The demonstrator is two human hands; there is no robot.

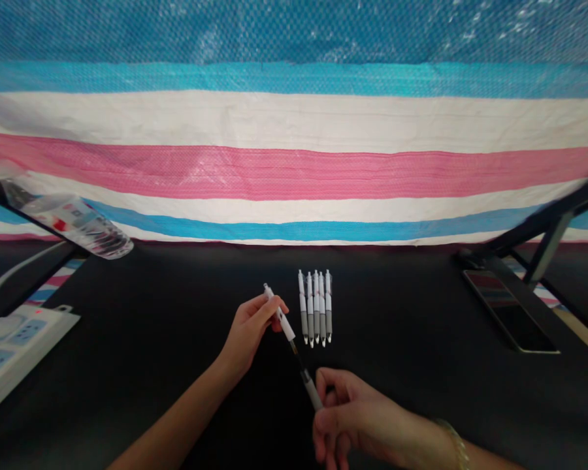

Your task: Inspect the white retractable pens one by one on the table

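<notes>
Between my fingers is a pen taken apart into two pieces. My left hand point(249, 326) pinches the white pen barrel point(286, 324), which has its clicker end pointing up and away. A dark refill point(297, 356) shows between the pieces. My right hand point(347, 414) grips the grey front section of the pen point(311, 391), whose lower end is hidden by my fingers. Just beyond my hands, several white and grey pens point(316, 307) lie side by side in a row, tips towards me.
On the black table point(396, 313), a phone point(509, 310) lies at the right near a black metal frame point(549, 235). A water bottle point(81, 219) leans at the back left. At the left edge is a white power strip point(24, 346). A striped plastic sheet point(294, 170) hangs behind.
</notes>
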